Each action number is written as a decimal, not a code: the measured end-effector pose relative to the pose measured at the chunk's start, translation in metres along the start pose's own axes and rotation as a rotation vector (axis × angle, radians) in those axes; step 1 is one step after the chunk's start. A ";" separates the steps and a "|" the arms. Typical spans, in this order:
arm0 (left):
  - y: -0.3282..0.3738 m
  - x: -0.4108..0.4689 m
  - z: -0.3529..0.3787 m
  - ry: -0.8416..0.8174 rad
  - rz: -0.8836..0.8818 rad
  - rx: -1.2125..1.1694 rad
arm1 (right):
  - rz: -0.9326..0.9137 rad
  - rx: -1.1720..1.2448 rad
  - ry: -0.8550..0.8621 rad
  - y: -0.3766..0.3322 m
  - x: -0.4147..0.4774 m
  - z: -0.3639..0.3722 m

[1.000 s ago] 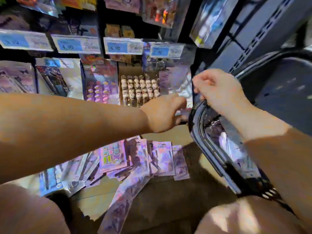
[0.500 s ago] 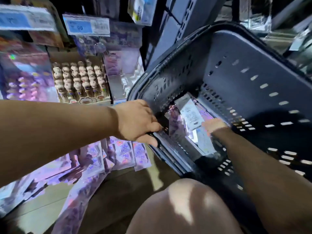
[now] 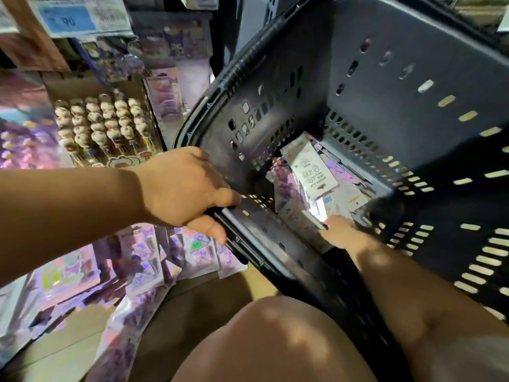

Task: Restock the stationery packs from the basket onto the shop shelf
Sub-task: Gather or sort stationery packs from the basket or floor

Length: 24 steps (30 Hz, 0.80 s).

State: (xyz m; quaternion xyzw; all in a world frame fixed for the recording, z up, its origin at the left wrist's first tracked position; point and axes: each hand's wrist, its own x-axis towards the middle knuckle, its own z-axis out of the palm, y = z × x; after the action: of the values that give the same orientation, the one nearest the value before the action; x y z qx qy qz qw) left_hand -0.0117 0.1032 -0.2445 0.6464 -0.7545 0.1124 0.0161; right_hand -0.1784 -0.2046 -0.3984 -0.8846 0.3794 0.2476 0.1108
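The dark plastic basket (image 3: 385,78) is tipped on its side, its open mouth facing the person. The left hand (image 3: 184,191) is clenched around the basket's near rim, thumb under the edge and fingers curled over the top. The right hand (image 3: 341,234) reaches deep inside, its fingertips touching the lowest of the stationery packs (image 3: 308,172) piled in the basket's far corner; whether it grasps one cannot be told. A white-backed pack lies on top of that pile. More purple packs (image 3: 143,260) lie fanned out on a pale flat level left of the basket. Behind them a cardboard display box of figure-topped pens (image 3: 104,125) stands under a blue price label (image 3: 68,20). A bare knee (image 3: 275,337) sits in the foreground.
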 end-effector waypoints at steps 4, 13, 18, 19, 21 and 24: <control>-0.002 -0.008 -0.008 -0.066 0.002 -0.055 | -0.017 -0.086 -0.030 -0.001 0.003 0.012; 0.006 -0.008 -0.009 -0.025 -0.126 -0.046 | 0.092 -0.114 0.056 0.004 0.004 0.017; 0.013 -0.007 -0.008 0.017 -0.186 -0.012 | 0.140 0.048 0.133 0.027 0.003 0.011; 0.014 -0.008 -0.008 0.031 -0.193 0.003 | 0.147 0.078 0.145 0.031 0.004 0.012; 0.015 -0.010 -0.006 0.056 -0.196 0.029 | 0.200 0.162 0.122 0.039 0.012 0.019; 0.017 -0.011 -0.003 0.075 -0.169 0.054 | 0.236 0.215 0.082 0.040 0.023 0.023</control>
State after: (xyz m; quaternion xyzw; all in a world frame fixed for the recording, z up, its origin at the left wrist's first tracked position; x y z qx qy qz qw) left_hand -0.0266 0.1164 -0.2455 0.7032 -0.6928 0.1553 0.0364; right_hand -0.2023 -0.2376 -0.4304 -0.8263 0.5091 0.1805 0.1593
